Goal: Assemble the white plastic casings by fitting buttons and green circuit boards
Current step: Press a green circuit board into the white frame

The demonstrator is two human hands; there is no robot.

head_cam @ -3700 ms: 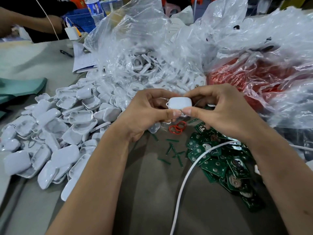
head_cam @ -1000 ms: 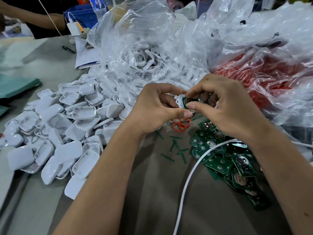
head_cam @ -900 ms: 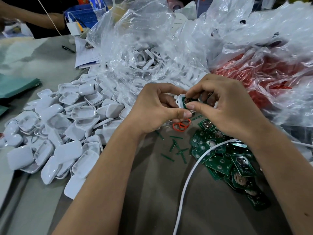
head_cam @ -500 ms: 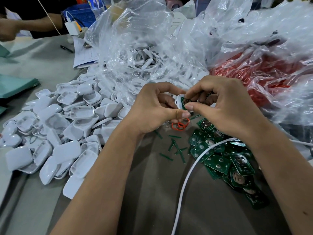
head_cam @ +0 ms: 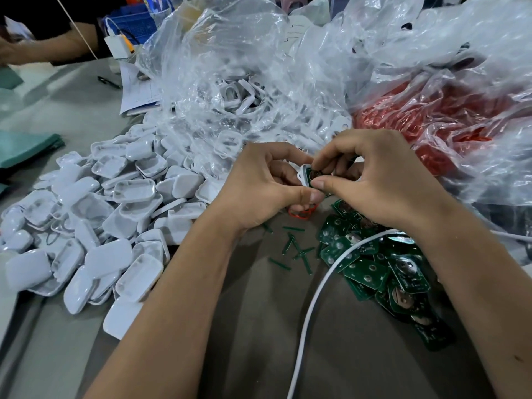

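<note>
- Grey-brown table (head_cam: 244,326) fills the head view, heaped at the back with crinkled clear plastic bags (head_cam: 230,67); one bag at right holds red parts (head_cam: 431,119).
- Loose white casings (head_cam: 115,214) lie piled on the left; green circuit boards (head_cam: 374,269) lie heaped at right, under the right forearm.
- Left hand (head_cam: 259,188) curls its fingers round a white casing (head_cam: 302,175), thumb pressed along its near edge.
- Right hand (head_cam: 374,180) pinches a green board (head_cam: 312,175) seated in that casing, held above the table between both hands.
- Red ring (head_cam: 302,213) lies just below the hands; a white cable (head_cam: 313,298) runs across the boards.
</note>
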